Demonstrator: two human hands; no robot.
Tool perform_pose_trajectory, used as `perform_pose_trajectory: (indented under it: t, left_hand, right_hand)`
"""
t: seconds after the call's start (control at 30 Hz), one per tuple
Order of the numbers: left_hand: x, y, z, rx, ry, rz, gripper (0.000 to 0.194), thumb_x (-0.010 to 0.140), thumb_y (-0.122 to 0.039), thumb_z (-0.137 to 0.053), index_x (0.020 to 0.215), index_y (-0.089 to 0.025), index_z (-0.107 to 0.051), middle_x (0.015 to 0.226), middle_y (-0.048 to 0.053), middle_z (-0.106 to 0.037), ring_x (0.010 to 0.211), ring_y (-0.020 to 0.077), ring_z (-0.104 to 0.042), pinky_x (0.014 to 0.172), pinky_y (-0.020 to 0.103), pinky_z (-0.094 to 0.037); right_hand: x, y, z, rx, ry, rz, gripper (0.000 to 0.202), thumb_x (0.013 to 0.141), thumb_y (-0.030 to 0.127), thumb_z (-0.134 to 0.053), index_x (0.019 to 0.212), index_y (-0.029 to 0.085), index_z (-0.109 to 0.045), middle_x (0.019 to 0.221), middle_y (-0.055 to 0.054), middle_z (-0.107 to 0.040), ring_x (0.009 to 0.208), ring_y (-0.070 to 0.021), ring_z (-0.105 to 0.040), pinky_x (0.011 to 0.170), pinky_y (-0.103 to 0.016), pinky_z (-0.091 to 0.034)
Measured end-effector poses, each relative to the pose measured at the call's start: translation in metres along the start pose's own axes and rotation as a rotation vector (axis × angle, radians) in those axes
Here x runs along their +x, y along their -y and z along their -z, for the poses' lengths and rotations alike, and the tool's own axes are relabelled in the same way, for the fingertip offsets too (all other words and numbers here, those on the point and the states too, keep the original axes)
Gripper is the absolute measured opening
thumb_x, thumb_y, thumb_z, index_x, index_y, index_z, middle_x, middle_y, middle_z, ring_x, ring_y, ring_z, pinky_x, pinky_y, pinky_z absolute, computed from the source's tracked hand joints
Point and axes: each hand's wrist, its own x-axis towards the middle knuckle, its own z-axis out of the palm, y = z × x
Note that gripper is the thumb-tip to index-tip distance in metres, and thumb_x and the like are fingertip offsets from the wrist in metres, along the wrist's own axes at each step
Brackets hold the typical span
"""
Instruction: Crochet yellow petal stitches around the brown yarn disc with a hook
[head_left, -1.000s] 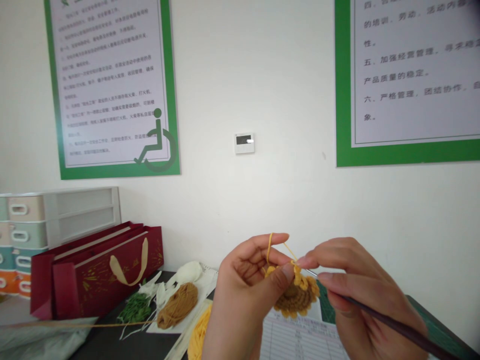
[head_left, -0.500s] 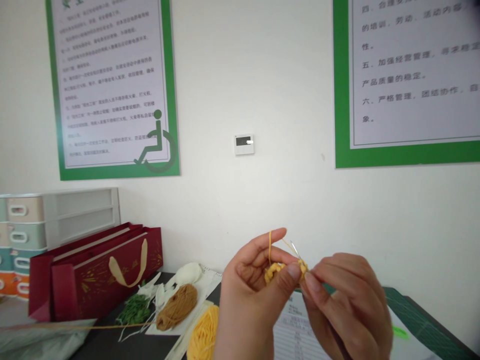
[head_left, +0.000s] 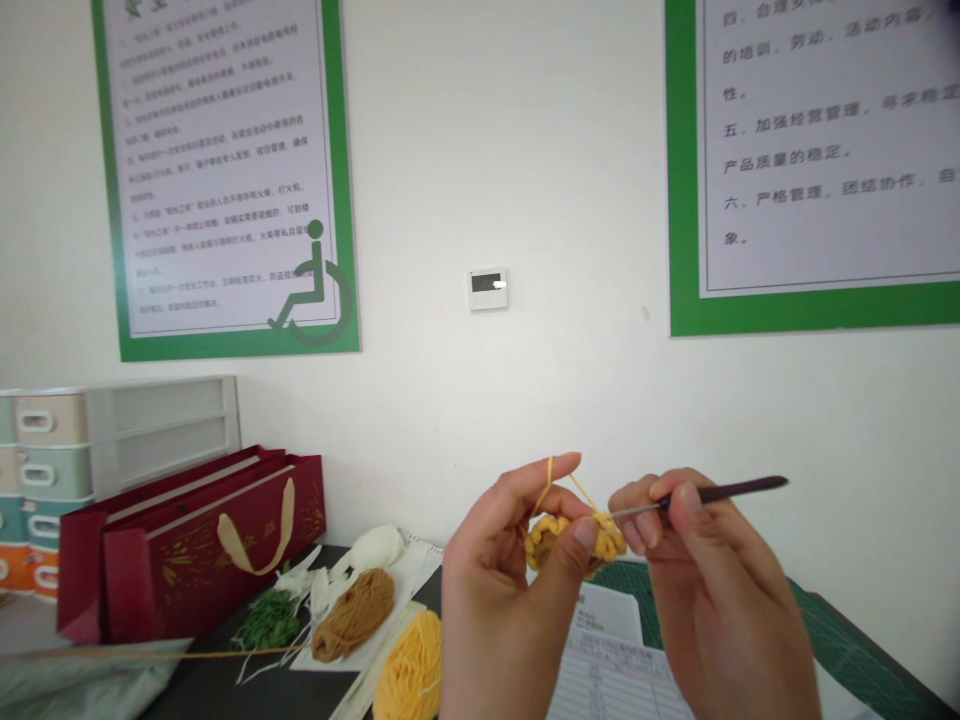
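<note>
My left hand (head_left: 517, 570) pinches a small yellow crocheted piece (head_left: 541, 545) between thumb and fingers, with a yellow strand looped over its raised index finger. In my right hand (head_left: 720, 580) is a crochet hook (head_left: 739, 489) with a dark handle, held nearly level. The hook's metal tip points left and meets the top right edge of the yellow piece. A yellow yarn ball (head_left: 409, 668) lies just left of my left wrist.
Brown yarn (head_left: 354, 615), green yarn (head_left: 270, 618) and white yarn (head_left: 377, 547) lie on the dark table. Red gift bags (head_left: 195, 550) and a drawer unit (head_left: 161, 430) stand at the left. Printed papers (head_left: 615, 670) and a green mat (head_left: 847, 640) lie beneath and beyond my hands.
My right hand has turned and shifted right, bringing the hook from upright to nearly level with its handle in sight. More of the yellow piece now shows, and my left index finger has moved slightly.
</note>
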Motion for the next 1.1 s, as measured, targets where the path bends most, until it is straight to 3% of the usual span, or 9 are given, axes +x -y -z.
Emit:
perform_pose_trajectory:
  t: [0.23,0.47,0.6,0.73,0.93,1.1]
  left_hand:
    - [0.003,0.002,-0.003,-0.044,-0.043,0.022,0.026,0.077,-0.011,-0.082,0.101,-0.021,-0.081,0.077,0.001,-0.071,0.069,0.0097,-0.061,0.062,0.018,-0.049]
    - [0.003,0.004,0.001,-0.1,0.076,0.1,0.021,0.085,-0.022,-0.079,0.106,-0.023,-0.081,0.085,0.002,-0.072,0.078,0.0114,-0.064,0.072,0.02,-0.049]
    - [0.002,0.0,-0.001,-0.121,0.055,0.083,0.02,0.088,-0.034,-0.077,0.103,-0.022,-0.082,0.083,0.003,-0.073,0.084,0.0151,-0.067,0.083,0.026,-0.053]
    - [0.002,-0.003,-0.001,-0.03,-0.005,0.137,0.021,0.082,-0.023,-0.082,0.103,-0.022,-0.081,0.078,0.001,-0.07,0.078,0.0139,-0.065,0.086,0.028,-0.053]
    - [0.003,0.0,0.003,-0.043,0.002,0.141,0.03,0.073,-0.018,-0.087,0.102,-0.022,-0.081,0.081,0.001,-0.07,0.081,0.0169,-0.068,0.089,0.034,-0.053]
    - [0.005,0.003,0.003,-0.037,-0.005,0.088,0.029,0.071,-0.014,-0.087,0.098,-0.023,-0.083,0.08,0.0,-0.069,0.085,0.0173,-0.067,0.093,0.033,-0.051]
  right_hand:
    - [0.004,-0.002,-0.003,0.186,0.012,-0.266,0.025,0.087,0.043,-0.074,0.077,0.021,-0.069,0.067,0.001,-0.05,0.066,-0.0142,-0.048,0.06,-0.027,-0.046]
    - [0.001,-0.005,-0.008,0.212,0.02,-0.377,0.035,0.088,0.048,-0.072,0.068,0.021,-0.061,0.068,0.001,-0.052,0.067,-0.0143,-0.051,0.059,-0.025,-0.047]
    - [-0.001,-0.008,-0.008,0.192,0.063,-0.344,0.037,0.088,0.052,-0.069,0.071,0.022,-0.059,0.071,0.0,-0.054,0.07,-0.0163,-0.055,0.06,-0.027,-0.05]
    - [-0.001,-0.011,-0.01,0.14,0.074,-0.234,0.038,0.09,0.052,-0.067,0.07,0.021,-0.059,0.069,0.0,-0.053,0.067,-0.0152,-0.053,0.062,-0.028,-0.053]
    - [-0.002,-0.008,-0.014,0.178,0.072,-0.281,0.03,0.087,0.045,-0.072,0.071,0.022,-0.062,0.067,0.001,-0.056,0.055,-0.0124,-0.054,0.05,-0.024,-0.05]
    - [-0.006,-0.008,-0.013,0.167,0.132,-0.236,0.028,0.094,0.042,-0.066,0.075,0.023,-0.059,0.069,0.003,-0.056,0.051,-0.0103,-0.053,0.05,-0.023,-0.05]
